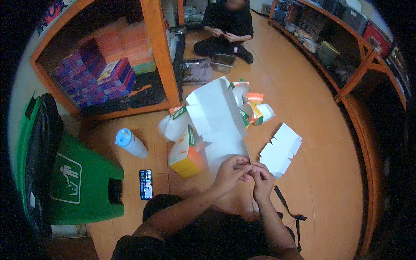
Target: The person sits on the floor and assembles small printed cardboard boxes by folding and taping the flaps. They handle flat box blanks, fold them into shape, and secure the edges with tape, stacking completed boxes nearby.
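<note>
A large white carton blank [219, 117], its plain side up, stretches away from me over the floor with notched flaps along its edges. At its near right corner, my left hand [232, 175] and my right hand [262, 180] meet, fingers closed in a pinch on the carton's edge. The fingers cover the exact spot they hold. Left of the sheet stands a yellow, orange and white carton [186, 156], partly blurred. To the right of my hands a smaller white carton blank [281, 149] lies flat.
Several folded cartons [255, 108] lie beyond the sheet. On my left are a pale tumbler [131, 143], a lit phone [146, 184] and a green bin [82, 177]. Wooden shelves [167, 65] flank both sides. Another person [227, 26] sits ahead near a plastic tub [222, 63].
</note>
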